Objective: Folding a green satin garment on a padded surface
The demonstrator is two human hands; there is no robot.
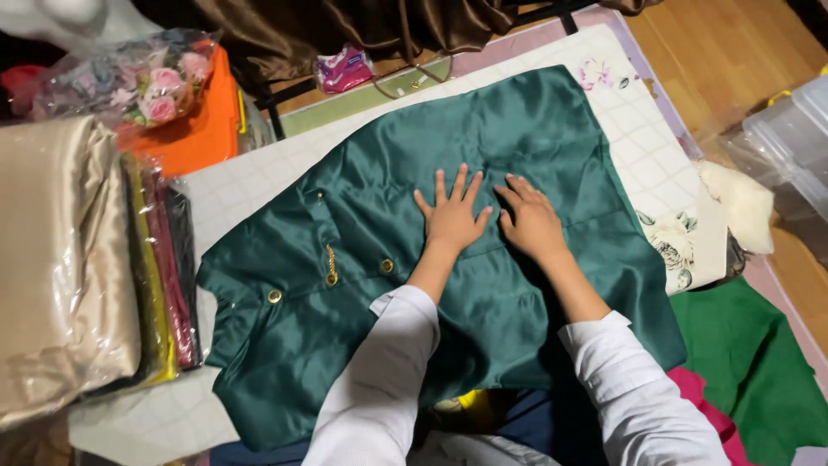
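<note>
glossy satin green garment (483, 259) with shiny gold metal buttons (274, 296); clear plastic-wrapped beige fabric (60, 259).

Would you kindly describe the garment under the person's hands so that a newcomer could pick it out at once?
Start at the white quilted mat covering the middle of the floor. Spread flat across it lies the dark green satin shirt, with the left hand and right hand pressed palm-down on its middle. Its gold buttons and glossy sheen set it apart from the matte green cloth at the right.
</note>
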